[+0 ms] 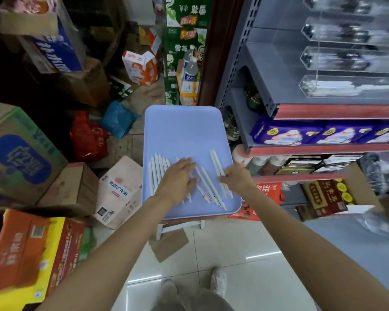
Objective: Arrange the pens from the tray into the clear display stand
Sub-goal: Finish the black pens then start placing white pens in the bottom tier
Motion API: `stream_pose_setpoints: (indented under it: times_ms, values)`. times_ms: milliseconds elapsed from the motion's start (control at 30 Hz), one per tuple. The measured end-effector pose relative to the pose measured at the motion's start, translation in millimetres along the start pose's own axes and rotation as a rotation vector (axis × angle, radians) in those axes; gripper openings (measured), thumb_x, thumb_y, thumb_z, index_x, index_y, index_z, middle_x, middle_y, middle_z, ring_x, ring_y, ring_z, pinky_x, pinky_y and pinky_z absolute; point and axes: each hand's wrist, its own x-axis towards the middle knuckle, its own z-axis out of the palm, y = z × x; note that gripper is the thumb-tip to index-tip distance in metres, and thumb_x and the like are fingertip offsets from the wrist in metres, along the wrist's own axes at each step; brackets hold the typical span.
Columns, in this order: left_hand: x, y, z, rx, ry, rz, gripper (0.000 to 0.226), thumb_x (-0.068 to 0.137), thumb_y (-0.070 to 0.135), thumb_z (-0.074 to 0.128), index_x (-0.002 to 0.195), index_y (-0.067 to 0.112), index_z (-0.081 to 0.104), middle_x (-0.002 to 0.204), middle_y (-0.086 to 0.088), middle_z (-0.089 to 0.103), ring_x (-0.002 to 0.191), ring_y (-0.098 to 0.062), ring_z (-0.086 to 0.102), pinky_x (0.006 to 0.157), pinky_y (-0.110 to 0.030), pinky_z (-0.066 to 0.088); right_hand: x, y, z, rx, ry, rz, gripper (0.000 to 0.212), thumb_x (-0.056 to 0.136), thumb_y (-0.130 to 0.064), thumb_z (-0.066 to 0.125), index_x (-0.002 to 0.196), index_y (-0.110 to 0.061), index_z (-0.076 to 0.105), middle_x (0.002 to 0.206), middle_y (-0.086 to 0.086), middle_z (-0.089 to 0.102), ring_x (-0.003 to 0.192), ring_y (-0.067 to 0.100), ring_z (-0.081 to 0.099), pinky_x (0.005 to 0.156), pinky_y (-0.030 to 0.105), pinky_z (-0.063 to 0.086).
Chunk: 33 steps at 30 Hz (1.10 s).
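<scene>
I see the white pens [208, 182] lying flat on the blue tray [184, 129], gathered in its near half, their long axes running roughly away from me with the tips pointing toward the far rim; the middle ones lean a little leftward at the far end, so the loose ones do not lie parallel; a tidier row [158, 167] sits at the left of the tray, and a pair [216, 163] lies at the right.

My left hand [177, 178] lies palm down over the middle of the spread, its fingers [188, 163] extended and slightly fanned, resting on or just above the pens; I cannot tell whether anything is gripped beneath the palm; the left row lies just beside its knuckles, toward the outer edge.

My right hand [235, 177] sits at the right-hand pair, its fingers [222, 179] curled together around the near part of those barrels; it looks like a pinch on them, though the contact is small and partly hidden.

The clear display stand [346, 84] is up on the shelf [323, 111] to the right, well apart from the tray and above it; its nearest slot already holds white pens; the right hand is the nearer one to it, so I judge the carry belongs to that side, with the barrels kept along the slot's length.
</scene>
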Motion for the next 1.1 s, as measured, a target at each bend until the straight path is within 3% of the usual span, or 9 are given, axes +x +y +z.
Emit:
stream_pose_setpoints:
  times_ms: [100,167,267,400,533,700,833,967,1100]
  values:
    - [6.2,31.9,-12.5,-0.449,0.11,-0.057,0.037,0.095,0.029,0.051,0.126,0.01,0.057,0.133,-0.005,0.054,0.123,-0.017,0.049,0.1,-0.025,0.034,-14.8,-6.8,-16.4,0.413,0.032,-0.123,0.028,0.082,-0.014,0.069,0.069,0.006,0.054,0.063,0.011,0.041,0.059,0.018,0.042,0.057,0.029,0.041]
    - [15.3,56.8,-20.1,-0.62,0.132,-0.06,0.033,0.09,0.035,0.059,0.092,0.003,0.069,0.092,-0.007,0.065,0.087,-0.014,0.059,0.08,-0.026,0.039,-24.8,-10.5,-32.6,0.483,0.043,-0.193,0.028,0.082,-0.013,0.07,0.07,0.008,0.056,0.058,0.009,0.039,0.053,0.013,0.037,0.052,0.021,0.035]
    - [28.7,96.6,-34.6,-0.789,0.174,-0.08,0.046,0.085,0.029,0.066,0.059,-0.004,0.046,0.058,-0.01,0.03,0.054,-0.014,0.027,0.055,-0.026,0.023,-32.4,-10.1,-62.6,0.521,0.109,-0.276,0.038,0.081,-0.011,0.071,0.061,0.009,0.045,0.056,0.011,0.03,0.052,0.012,0.028,0.052,0.024,0.029]
    - [51.7,152.2,-49.1,-0.794,0.166,-0.01,0.042,0.087,0.017,0.064,0.051,0.014,0.043,0.036,0.011,0.033,0.04,-0.003,0.035,0.044,-0.009,0.026,-33.0,8.3,-115.1,0.55,0.179,-0.228,0.032,0.079,-0.018,0.073,0.084,0.012,0.062,0.07,0.027,0.059,0.06,0.017,0.051,0.062,0.031,0.048]
    - [88.4,212.1,-55.8,-0.607,0.273,0.17,0.041,0.09,0.018,0.061,0.053,0.023,0.043,0.039,0.01,0.043,0.042,0.0,0.041,0.047,-0.013,0.028,-28.4,46.3,-189.1,0.553,0.297,-0.247,0.026,0.082,-0.024,0.07,0.106,-0.016,0.065,0.084,-0.003,0.068,0.077,0.009,0.064,0.07,0.026,0.05]
    - [147.9,296.0,-41.2,-0.254,0.157,0.342,0.027,0.09,0.025,0.059,0.069,0.008,0.053,0.053,0.003,0.045,0.05,-0.009,0.04,0.05,-0.015,0.03,-10.4,106.3,-282.9,0.787,0.342,-0.387,0.012,0.089,-0.012,0.059,0.099,-0.019,0.063,0.072,-0.01,0.062,0.055,-0.006,0.055,0.052,0.014,0.042]
    - [189.1,354.9,-21.4,-0.286,0.152,0.368,0.024,0.093,0.025,0.054,0.07,0.019,0.051,0.058,0.003,0.05,0.057,-0.014,0.045,0.058,-0.025,0.036,12.3,159.7,-332.5,1.019,0.265,-0.442,0.013,0.09,-0.004,0.055,0.082,-0.01,0.064,0.064,-0.008,0.065,0.061,0.003,0.059,0.059,0.017,0.046]
    - [219.3,386.8,-8.7,-0.367,0.261,0.271,0.021,0.096,0.027,0.049,0.084,0.013,0.06,0.059,0.008,0.059,0.053,-0.004,0.044,0.05,-0.017,0.03,35.0,203.9,-371.6,1.286,0.355,-0.383,0.016,0.092,-0.004,0.052,0.078,-0.005,0.058,0.067,0.002,0.059,0.061,0.004,0.061,0.065,0.014,0.051]
    - [237.4,401.0,-1.1,-0.458,0.299,0.217,0.011,0.086,0.025,0.065,0.079,0.018,0.067,0.064,0.01,0.063,0.052,0.005,0.047,0.051,-0.009,0.032,56.4,233.1,-390.8,1.334,0.369,-0.372,0.015,0.092,-0.006,0.055,0.077,-0.004,0.056,0.069,0.003,0.057,0.067,0.007,0.062,0.072,0.015,0.052]
